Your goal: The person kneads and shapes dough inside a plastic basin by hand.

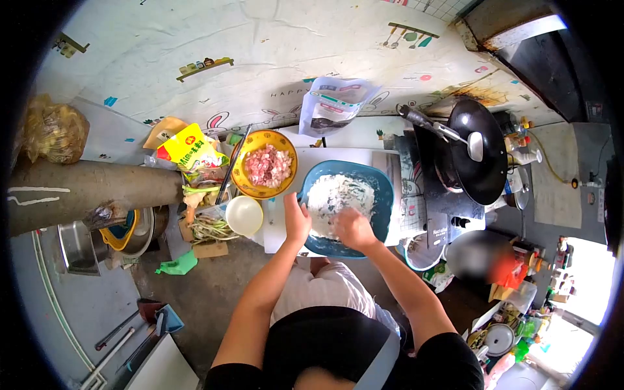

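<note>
The left hand (298, 221) grips the rounded-square blue bowl (385, 198); the right hand (354, 229), closure blurred, seemingly mixes white powdery flour (333, 193) beneath it, continued mixing needing a steady rim.

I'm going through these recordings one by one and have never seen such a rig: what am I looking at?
No robot here: these are a person's two bare hands. The single picture comes from a camera worn on the head, looking forward and down. On the white surface sit a blue bowl of white powder, a yellow bowl of pinkish chopped meat and a small white bowl. The left hand holds the blue bowl's rim; the right hand is in that bowl, at the powder, its fingers too blurred to read. To the right is a black wok with a spatula.
</note>
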`<act>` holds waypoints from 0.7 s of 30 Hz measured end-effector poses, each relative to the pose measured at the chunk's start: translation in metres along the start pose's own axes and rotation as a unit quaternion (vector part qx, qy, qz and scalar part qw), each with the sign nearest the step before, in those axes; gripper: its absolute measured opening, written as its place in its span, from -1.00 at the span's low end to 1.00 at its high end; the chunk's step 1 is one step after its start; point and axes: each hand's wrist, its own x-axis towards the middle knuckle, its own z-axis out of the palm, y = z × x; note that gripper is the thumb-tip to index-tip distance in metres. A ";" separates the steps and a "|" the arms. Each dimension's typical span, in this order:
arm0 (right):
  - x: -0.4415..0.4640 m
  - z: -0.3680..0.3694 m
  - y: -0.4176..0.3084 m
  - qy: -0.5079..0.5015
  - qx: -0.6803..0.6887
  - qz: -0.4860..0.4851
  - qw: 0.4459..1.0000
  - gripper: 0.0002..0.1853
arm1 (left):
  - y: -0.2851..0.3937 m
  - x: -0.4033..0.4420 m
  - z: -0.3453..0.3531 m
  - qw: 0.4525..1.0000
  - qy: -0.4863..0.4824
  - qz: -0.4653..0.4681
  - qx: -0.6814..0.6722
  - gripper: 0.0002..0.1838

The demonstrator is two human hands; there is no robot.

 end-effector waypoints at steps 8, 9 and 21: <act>0.017 0.046 -0.006 -0.094 -0.160 -0.004 0.983 -0.76 | -0.005 -0.001 0.003 0.999 0.017 0.016 0.030 -0.56; 0.027 0.053 -0.001 -0.100 -0.175 0.012 0.979 -0.77 | -0.003 -0.002 0.002 0.999 0.018 0.019 0.024 -0.57; 0.064 0.087 0.022 -0.013 -0.192 0.064 0.979 -0.84 | 0.013 0.006 -0.011 1.000 -0.015 -0.006 -0.025 -0.61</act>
